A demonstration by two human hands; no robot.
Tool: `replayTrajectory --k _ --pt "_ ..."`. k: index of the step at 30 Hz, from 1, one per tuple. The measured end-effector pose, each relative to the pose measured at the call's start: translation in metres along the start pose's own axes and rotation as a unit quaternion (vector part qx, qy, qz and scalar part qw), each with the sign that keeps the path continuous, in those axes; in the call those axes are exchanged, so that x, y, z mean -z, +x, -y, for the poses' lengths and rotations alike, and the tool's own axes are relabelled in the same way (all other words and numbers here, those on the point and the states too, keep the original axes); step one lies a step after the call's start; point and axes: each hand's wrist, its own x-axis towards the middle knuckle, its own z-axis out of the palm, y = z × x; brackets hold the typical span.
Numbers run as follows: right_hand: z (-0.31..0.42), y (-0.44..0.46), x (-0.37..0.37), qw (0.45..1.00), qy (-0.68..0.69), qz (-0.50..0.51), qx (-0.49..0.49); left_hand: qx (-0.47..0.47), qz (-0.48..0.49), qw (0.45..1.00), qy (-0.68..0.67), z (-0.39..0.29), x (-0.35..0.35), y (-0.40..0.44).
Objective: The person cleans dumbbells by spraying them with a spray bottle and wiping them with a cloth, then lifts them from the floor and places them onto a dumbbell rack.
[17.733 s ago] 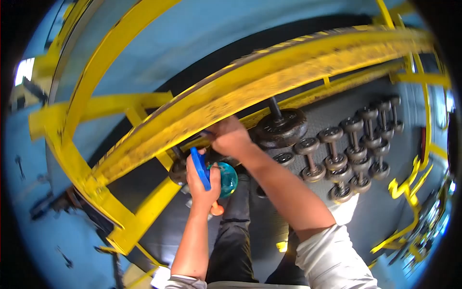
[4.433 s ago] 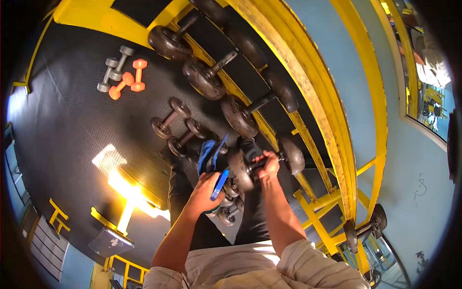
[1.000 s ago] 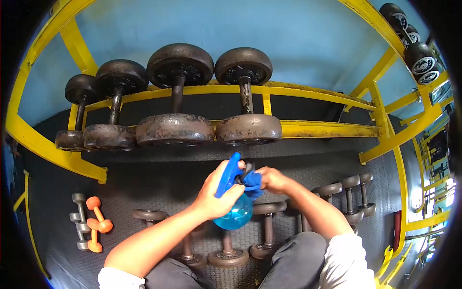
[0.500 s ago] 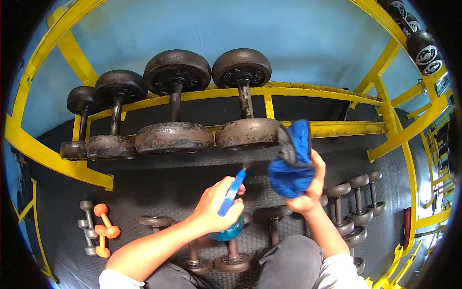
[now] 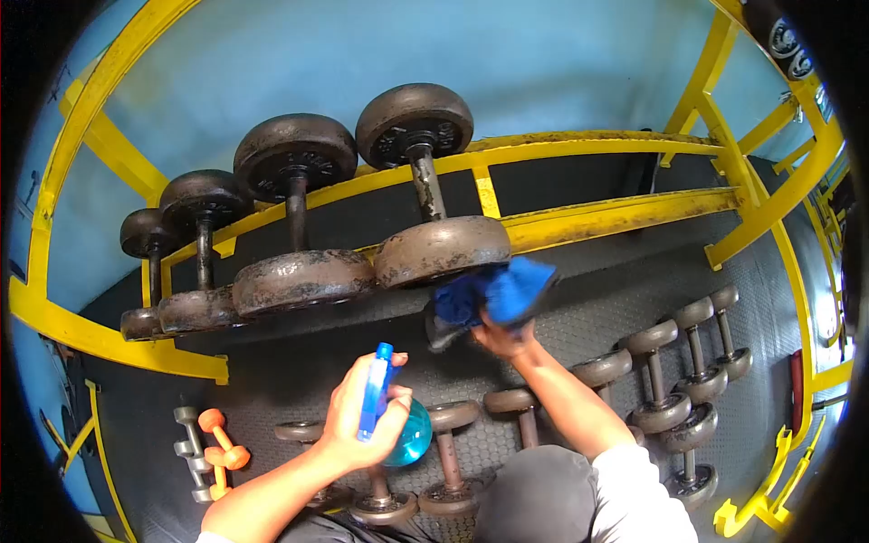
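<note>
A spray bottle [image 5: 413, 440] with a blue trigger head and a teal body is gripped in my left hand [image 5: 348, 418], its nozzle pointing toward the rack. My right hand [image 5: 503, 337] is closed around a blue cloth [image 5: 511, 294] with dark grey edging, slightly blurred. The cloth lies against the lower front of the rightmost racked dumbbell [image 5: 442, 252], where it seems to touch the worn brown weight. That dumbbell's handle [image 5: 425, 185] has chipped paint. To its left on the rack stand a large dumbbell [image 5: 303, 279] and two smaller ones.
The dumbbells rest on a yellow metal rack [image 5: 625, 222] before a blue wall. Several dumbbells [image 5: 659, 412] stand on the black textured floor around my knees. Orange dumbbells [image 5: 224, 457] and grey dumbbells [image 5: 192, 452] lie at the left.
My right hand has brought the cloth left and down to the rightmost racked dumbbell's front weight. My left hand with the spray bottle has shifted left and lower. The view has turned slightly.
</note>
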Motion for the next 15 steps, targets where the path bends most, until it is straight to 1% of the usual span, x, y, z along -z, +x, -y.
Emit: replayTrajectory --k 1,2,3,5,6,8,9,10,11,12,13,15 --pt "0.008 0.005 0.008 0.999 0.026 -0.046 -0.001 -0.011 0.017 1.000 0.022 0.002 -0.002 0.000" --pt "0.019 0.016 0.007 0.992 0.007 -0.114 0.059 -0.032 0.018 0.999 0.023 0.000 -0.005 0.002" --pt "0.031 0.020 -0.005 0.985 -0.047 -0.150 0.070 -0.028 0.004 1.000 0.001 -0.001 -0.011 0.002" --pt "0.027 0.021 -0.029 0.986 -0.082 -0.069 0.126 -0.037 -0.008 0.999 -0.033 -0.002 -0.017 0.004" --pt "0.019 0.024 -0.028 0.987 -0.110 0.054 0.109 -0.042 -0.006 0.999 -0.034 -0.003 -0.017 0.006" --pt "-0.004 0.006 -0.046 0.971 -0.132 0.177 0.093 -0.074 0.014 0.997 -0.001 -0.004 -0.014 0.005" --pt "-0.021 -0.009 -0.051 0.986 -0.062 0.121 0.095 -0.074 0.008 0.997 -0.002 -0.004 -0.013 0.003" --pt "-0.041 -0.033 -0.040 0.986 -0.081 0.097 0.105 -0.055 0.013 0.998 -0.003 -0.005 -0.011 0.001" --pt "-0.044 -0.037 -0.011 0.986 -0.100 0.073 0.115 -0.039 0.015 0.999 -0.003 -0.005 -0.009 0.000" --pt "-0.035 -0.033 0.011 0.999 -0.041 -0.017 -0.014 -0.072 -0.014 0.997 -0.001 -0.002 -0.009 -0.002" --pt "-0.029 -0.019 0.021 0.969 0.147 -0.170 -0.103 -0.093 -0.012 0.996 0.003 -0.001 -0.007 -0.002" --pt "-0.025 0.001 0.035 0.955 0.219 -0.182 -0.089 -0.081 -0.004 0.997 0.009 -0.009 -0.004 -0.002"
